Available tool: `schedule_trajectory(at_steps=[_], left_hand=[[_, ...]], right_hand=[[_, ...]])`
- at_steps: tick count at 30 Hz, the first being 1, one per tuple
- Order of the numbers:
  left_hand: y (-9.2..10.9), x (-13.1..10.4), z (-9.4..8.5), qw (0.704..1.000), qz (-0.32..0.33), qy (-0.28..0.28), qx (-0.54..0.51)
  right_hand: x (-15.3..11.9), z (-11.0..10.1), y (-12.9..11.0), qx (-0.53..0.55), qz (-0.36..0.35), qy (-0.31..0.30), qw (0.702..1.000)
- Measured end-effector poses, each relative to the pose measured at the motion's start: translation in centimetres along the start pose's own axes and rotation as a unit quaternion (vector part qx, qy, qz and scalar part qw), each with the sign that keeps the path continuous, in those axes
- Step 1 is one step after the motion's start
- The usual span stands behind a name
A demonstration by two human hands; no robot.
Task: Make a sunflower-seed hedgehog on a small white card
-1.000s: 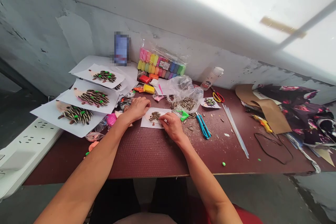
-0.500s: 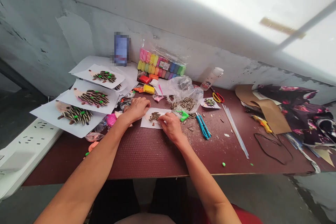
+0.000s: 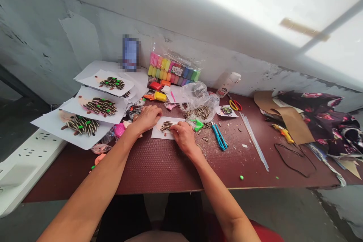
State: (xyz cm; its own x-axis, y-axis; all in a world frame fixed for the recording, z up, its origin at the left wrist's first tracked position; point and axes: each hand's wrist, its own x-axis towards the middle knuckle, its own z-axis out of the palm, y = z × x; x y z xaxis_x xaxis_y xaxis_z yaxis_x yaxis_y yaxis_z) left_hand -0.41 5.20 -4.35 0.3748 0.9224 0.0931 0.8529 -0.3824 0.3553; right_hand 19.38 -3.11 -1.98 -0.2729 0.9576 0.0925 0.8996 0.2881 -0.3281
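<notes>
The dark red table [image 3: 159, 170] spread widest before me, with large white sheets [image 3: 51, 125] overlapping at its left, bearing hedgehog shapes covered in seeds and dotted with green. A dark cloth [image 3: 320, 121] with pink flowers lay bunched at the far right, and a white power strip [image 3: 35, 147] ran along the near left. Against the wall leaned a clear pack [image 3: 163, 64] of clay in many colours; its white label [image 3: 177, 70] carried a square printed code, the lettering too small for me to read. In front of the pack, slightly right, a crumpled plastic bag [image 3: 195, 90] showed some bluish print that I could not make out. The small white card [image 3: 157, 132] lay flat at the middle of the table, between my hands. My left hand [image 3: 149, 116] rested at its far left corner, fingers bent and close together; I couldn't tell whether they gripped its edge. My right hand [image 3: 183, 136] was over the card's right side, thumb and fingertips bunched; how tightly they met, and whether a seed was between them, I couldn't tell. Farther right stood a white bottle [image 3: 227, 86] with a small printed figure, and nearer lay a blue cutter [image 3: 219, 138]. Smallest were the striped seeds [image 3: 166, 125], in rows on the card's pale shape and heaped below the bag.
</notes>
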Motion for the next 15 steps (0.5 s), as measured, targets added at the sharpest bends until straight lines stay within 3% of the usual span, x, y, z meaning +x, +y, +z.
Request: schedule_trajectory(at_steps=[8, 15], left_hand=[[0.00, 0.00, -0.21, 1.000, 0.003, -0.007, -0.002], [-0.20, 0.11, 0.04, 1.000, 0.006, -0.004, -0.005]], right_hand=[[-0.12, -0.35, 0.83, 0.051, -0.022, 0.073, 0.996], [-0.60, -0.40, 0.84, 0.041, -0.016, 0.071, 0.997]])
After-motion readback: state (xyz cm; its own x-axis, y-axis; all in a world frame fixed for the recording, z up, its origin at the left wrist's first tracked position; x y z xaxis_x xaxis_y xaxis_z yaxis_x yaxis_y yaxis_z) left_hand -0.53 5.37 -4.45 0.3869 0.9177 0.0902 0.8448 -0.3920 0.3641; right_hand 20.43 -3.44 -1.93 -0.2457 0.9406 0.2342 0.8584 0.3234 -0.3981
